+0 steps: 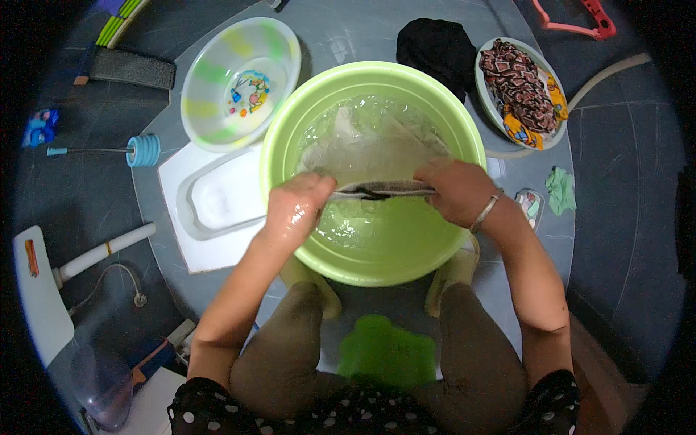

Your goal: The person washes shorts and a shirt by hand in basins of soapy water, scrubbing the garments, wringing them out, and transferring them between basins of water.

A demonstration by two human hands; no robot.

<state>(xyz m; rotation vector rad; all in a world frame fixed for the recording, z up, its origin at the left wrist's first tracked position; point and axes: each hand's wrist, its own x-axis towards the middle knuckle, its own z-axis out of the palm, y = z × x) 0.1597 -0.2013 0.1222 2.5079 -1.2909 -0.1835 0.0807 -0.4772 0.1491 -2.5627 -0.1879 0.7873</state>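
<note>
A large light-green plastic basin (375, 274) holds water in front of my seat. In it lies a wet pale garment (380, 155), mostly under the water towards the far side. Its near edge, a band with a dark strip, is stretched between my two hands. My left hand (299, 204) grips the left end of that edge, wet and shining. At the right end, my right hand (459, 190), with a bangle at the wrist, pinches the fabric. Some fingertips of both hands are hidden behind the hands or the cloth.
A patterned white-green basin (204, 122) overlaps a white squat toilet (228, 196) at left. Black cloth (435, 49) lies behind the green basin. A smaller basin (486, 117) of patterned clothes stands right, near a soap dish (535, 201) and a green cloth (560, 190). A toilet brush (144, 150) is far left.
</note>
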